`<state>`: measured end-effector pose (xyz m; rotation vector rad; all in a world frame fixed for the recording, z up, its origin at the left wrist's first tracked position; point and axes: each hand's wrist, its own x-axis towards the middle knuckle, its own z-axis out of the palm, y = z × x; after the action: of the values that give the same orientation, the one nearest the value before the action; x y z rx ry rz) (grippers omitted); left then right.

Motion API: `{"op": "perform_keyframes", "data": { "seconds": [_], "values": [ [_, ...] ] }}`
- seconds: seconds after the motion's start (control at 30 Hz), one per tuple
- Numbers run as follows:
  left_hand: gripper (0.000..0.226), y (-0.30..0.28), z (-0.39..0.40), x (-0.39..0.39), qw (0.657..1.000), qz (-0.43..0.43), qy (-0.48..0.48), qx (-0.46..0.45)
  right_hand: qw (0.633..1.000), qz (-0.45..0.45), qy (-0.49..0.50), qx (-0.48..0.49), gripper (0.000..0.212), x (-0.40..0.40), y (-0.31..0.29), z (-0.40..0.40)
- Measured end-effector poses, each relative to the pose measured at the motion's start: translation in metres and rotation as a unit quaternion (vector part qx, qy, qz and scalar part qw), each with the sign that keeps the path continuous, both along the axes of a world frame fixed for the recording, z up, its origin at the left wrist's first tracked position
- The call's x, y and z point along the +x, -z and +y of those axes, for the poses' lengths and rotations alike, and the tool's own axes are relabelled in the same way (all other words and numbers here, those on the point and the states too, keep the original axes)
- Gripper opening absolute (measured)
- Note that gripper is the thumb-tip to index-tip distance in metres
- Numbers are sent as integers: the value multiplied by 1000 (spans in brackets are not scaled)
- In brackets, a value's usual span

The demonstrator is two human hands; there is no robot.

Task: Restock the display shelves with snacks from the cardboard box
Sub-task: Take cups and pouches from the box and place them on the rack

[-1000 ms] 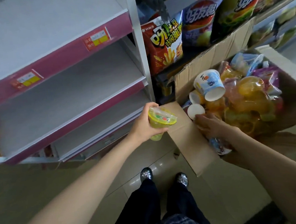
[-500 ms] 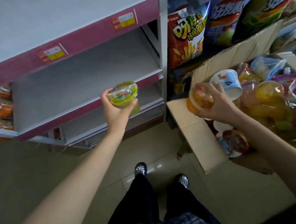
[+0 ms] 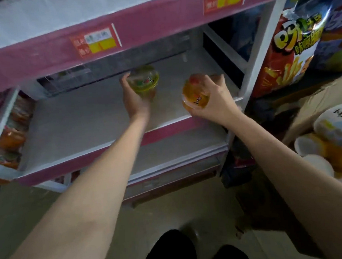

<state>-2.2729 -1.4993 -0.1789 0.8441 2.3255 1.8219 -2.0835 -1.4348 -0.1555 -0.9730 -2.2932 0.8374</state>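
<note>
My left hand grips a green jelly cup and holds it deep over the middle shelf of the pink-edged display rack. To its right, my right hand grips an orange jelly cup above the shelf's front right part. I cannot tell whether either cup touches the shelf board. The cardboard box stands at the right edge, with several more jelly cups showing inside it.
Chip bags hang on the neighbouring rack at the upper right. Packed snacks fill the rack section at the far left. A lower shelf sits beneath. My legs and shoes stand on the tiled floor below.
Both hands have moved up and forward from the box side into the middle shelf, each carrying its cup. The view has shifted left toward the rack, and the box is mostly out of frame.
</note>
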Motion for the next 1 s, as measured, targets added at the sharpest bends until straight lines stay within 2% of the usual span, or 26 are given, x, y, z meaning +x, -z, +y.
{"op": "perform_keyframes", "data": {
  "seconds": [0.13, 0.2, 0.37, 0.5, 0.6, 0.7, 0.8, 0.9, 1.0],
  "values": [
    [73, 11, 42, -26, 998, 32, 35, 33, 1000, -10, 4, 18, 73, -24, 15, 19],
    [72, 14, 60, -35, 998, 21, 42, 43, 1000, -8, 20, 22, 72, -30, 21, 25],
    [83, 20, 88, -57, 997, 34, 58, 33, 999, 6, 26, 27, 73, -34, 27, 33],
    [97, 18, 70, -48, 997, 20, 66, -37, 999, -5, 38, 2, 72, -28, 18, 25],
    [84, 5, 17, -14, 996, -29, 71, -51, 999, -9, 42, -18, 67, -12, -1, 5],
    [63, -28, -57, 28, 993, 9, 97, -60, 1000, -17, 3, -23, 66, 13, -34, -25],
    [47, -81, -124, 59, 990, 45, 121, -51, 996, -32, -80, -6, 69, 38, -82, -53],
    [39, -147, -168, 64, 990, 114, 81, -4, 983, -8, -174, 64, 74, 47, -145, -75],
    [36, -201, -178, 40, 982, 182, 30, 44, 964, 53, -225, 134, 74, 30, -201, -87]
  ]
}}
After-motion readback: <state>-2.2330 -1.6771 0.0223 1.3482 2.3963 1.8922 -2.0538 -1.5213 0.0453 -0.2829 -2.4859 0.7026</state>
